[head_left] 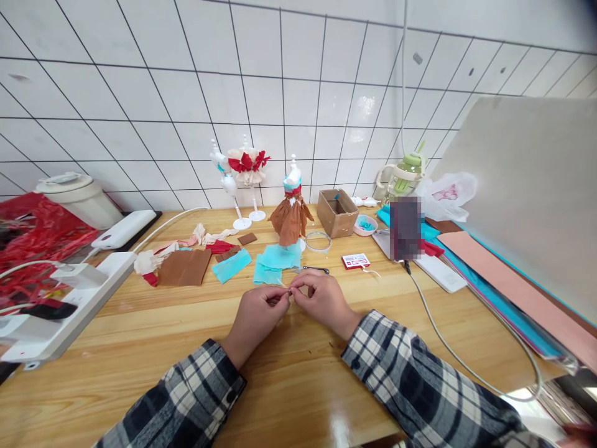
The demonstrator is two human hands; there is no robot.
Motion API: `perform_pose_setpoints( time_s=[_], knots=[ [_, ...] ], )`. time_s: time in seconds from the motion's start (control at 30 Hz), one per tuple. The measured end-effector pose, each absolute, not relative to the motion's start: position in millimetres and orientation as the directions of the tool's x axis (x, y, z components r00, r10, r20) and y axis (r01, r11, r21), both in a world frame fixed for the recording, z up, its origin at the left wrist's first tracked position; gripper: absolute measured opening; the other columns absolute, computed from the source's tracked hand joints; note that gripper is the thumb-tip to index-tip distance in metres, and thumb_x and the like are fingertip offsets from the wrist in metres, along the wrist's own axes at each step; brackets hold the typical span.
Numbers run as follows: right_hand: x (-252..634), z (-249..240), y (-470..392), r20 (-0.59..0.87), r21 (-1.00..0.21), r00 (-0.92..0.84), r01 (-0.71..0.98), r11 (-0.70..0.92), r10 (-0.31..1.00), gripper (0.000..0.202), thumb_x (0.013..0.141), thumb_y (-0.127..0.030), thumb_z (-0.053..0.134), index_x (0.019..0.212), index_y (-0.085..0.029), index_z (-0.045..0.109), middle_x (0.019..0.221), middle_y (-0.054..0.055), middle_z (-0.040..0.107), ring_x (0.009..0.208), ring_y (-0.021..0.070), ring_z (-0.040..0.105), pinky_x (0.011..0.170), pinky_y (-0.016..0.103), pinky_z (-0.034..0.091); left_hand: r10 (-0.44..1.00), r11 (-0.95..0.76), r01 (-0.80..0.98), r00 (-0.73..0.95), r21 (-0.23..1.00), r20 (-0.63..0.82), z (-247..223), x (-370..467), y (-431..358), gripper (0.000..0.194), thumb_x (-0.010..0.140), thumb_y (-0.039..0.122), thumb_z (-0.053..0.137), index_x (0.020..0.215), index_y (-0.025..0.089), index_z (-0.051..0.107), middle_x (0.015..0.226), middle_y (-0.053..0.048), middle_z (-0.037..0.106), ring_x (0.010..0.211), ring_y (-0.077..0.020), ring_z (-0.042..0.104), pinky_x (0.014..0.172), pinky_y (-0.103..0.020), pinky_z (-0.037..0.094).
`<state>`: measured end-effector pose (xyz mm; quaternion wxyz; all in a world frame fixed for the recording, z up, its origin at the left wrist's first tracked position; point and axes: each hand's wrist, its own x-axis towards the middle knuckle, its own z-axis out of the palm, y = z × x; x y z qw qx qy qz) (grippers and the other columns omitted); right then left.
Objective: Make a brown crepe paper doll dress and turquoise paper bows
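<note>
Near the middle of the wooden table point(186, 336), my left hand point(259, 311) and my right hand point(324, 298) meet at the fingertips. Both are closed in a pinch, and what lies between the fingers is too small to make out. Just beyond them are light blue paper pieces point(278, 258) and scissors point(314, 270), partly hidden by my right hand. Behind these stands a small mannequin point(293, 180) in a brown skirt point(290, 218) with a red waistband. Two more small mannequins point(227, 183) point(252, 177) stand to its left, one with red bows.
A cardboard box point(336, 213), a pink bowl point(365, 225), a metal ring point(318, 241) and a red-white packet point(355, 261) sit behind my right hand. Brown paper point(184, 267) and a power strip point(88, 298) are left. A cable point(448, 348) loops at right near coloured sheets point(513, 274).
</note>
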<state>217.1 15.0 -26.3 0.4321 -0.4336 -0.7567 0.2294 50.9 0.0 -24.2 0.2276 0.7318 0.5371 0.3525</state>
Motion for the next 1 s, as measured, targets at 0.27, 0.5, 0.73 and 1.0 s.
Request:
perform_pose_setpoints(
  time_s=[0.27, 0.5, 0.73, 1.0],
  knots=[
    [218.4, -26.3, 17.6, 0.445, -0.775, -0.218, 0.392, 0.496, 0.868, 0.010, 0.079, -0.022, 0.061, 0.077, -0.020, 0.070, 0.086, 0.004, 0.070, 0.070, 0.0130, 0.062, 0.058, 0.023, 0.049, 0.941, -0.339, 0.534, 0.208, 0.775, 0.268, -16.8, 51.1, -0.8, 0.023, 0.083, 0.028, 0.054, 0.077, 0.019, 0.074, 0.072, -0.002, 0.075, 0.063, -0.0155, 0.067, 0.062, -0.023, 0.051],
    [220.4, -22.1, 18.9, 0.405, -0.822, -0.240, 0.327, 0.467, 0.882, 0.011, 0.080, -0.021, 0.061, 0.078, -0.019, 0.072, 0.085, 0.004, 0.070, 0.072, 0.0132, 0.063, 0.051, 0.021, 0.045, 0.930, -0.360, 0.438, 0.237, 0.824, 0.280, -22.2, 44.6, 0.8, 0.021, 0.083, 0.029, 0.056, 0.085, 0.018, 0.074, 0.076, -0.004, 0.075, 0.069, -0.0165, 0.068, 0.066, -0.024, 0.052],
    [220.6, -25.8, 16.8, 0.447, -0.784, -0.268, 0.342, 0.518, 0.854, 0.013, 0.082, -0.021, 0.060, 0.083, -0.021, 0.073, 0.088, 0.004, 0.070, 0.072, 0.0130, 0.063, 0.054, 0.021, 0.047, 0.940, -0.340, 0.488, 0.182, 0.804, 0.287, -23.0, 46.3, 2.0, 0.021, 0.082, 0.032, 0.058, 0.080, 0.019, 0.075, 0.072, -0.003, 0.075, 0.065, -0.0166, 0.067, 0.062, -0.024, 0.052],
    [220.3, -26.9, 13.1, 0.507, -0.691, -0.344, 0.386, 0.611, 0.790, 0.016, 0.085, -0.022, 0.058, 0.093, -0.024, 0.072, 0.095, 0.003, 0.069, 0.086, 0.0140, 0.064, 0.077, 0.026, 0.051, 0.958, -0.277, 0.539, 0.094, 0.795, 0.270, -21.4, 48.2, 1.6, 0.021, 0.078, 0.030, 0.059, 0.075, 0.018, 0.075, 0.074, -0.004, 0.076, 0.065, -0.0172, 0.068, 0.061, -0.024, 0.053]
  ],
)
